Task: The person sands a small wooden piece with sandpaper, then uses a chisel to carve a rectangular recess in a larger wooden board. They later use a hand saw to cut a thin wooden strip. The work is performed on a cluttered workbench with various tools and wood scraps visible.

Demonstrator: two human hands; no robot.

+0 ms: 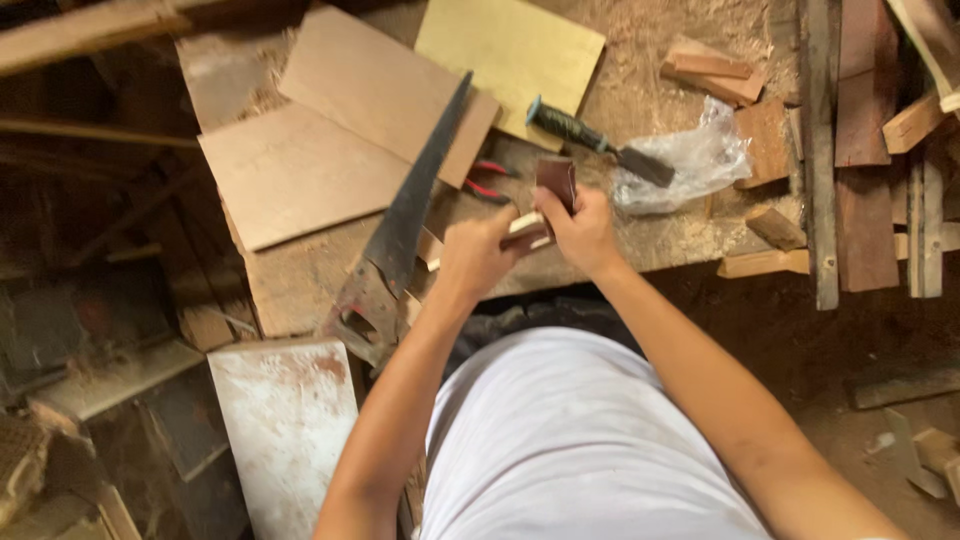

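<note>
Head view: I look straight down over a white shirt onto a sawdust-covered workbench (640,90).
Left hand: my left hand (472,258) is clenched around a small pale wooden piece (523,226), held just above the bench's near edge.
Right hand: my right hand (582,232) grips a folded brown sheet of sandpaper (556,180), which stands up between the fingers and touches the wooden piece.
Wooden piece: it sits between both hands, its light end showing; I cannot tell its full shape.
Handsaw: a handsaw (405,215) lies diagonally just beside the left hand, handle toward me, blade over the plywood sheets (310,165).
Chisel: a dark-handled chisel (598,140) rests beyond the right hand, its blade on a crumpled clear plastic bag (695,160).
Pliers: red-handled pliers (488,180) lie near the saw blade, partly hidden.
Offcuts: wood blocks (745,90) are scattered to the right, well apart from the hands.
</note>
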